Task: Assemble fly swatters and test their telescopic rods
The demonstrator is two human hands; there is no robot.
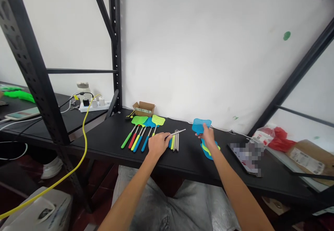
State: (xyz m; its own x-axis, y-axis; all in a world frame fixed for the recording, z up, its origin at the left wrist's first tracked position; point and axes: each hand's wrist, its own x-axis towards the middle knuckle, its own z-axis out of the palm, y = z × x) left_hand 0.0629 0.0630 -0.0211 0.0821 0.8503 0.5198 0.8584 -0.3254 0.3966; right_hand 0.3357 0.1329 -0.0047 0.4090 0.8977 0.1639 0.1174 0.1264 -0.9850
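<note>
Tabletop [188, 151] separates left hand [158, 143], gripping rod [179, 132], from right hand [208, 136], gripping swatter head [199, 124] (behind front edge [182, 172]).

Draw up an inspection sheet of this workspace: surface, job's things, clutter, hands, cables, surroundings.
Surface: black flat tabletop; no spills seen.
Job's things: row of swatters with coloured handles and mesh plastic heads at left; silver metal rods with coloured handles mid-table; blue and yellow-green plastic heads piled at right.
Clutter: open brown cardboard box behind the swatters; flat blurred-out device at right.
Hands: left hand grips a slim silver metal rod; right hand grips a blue mesh plastic head.
Cables: thick yellow cable hangs at left, near white plastic power strip.
Surroundings: white wall; black perforated metal post at left.
</note>
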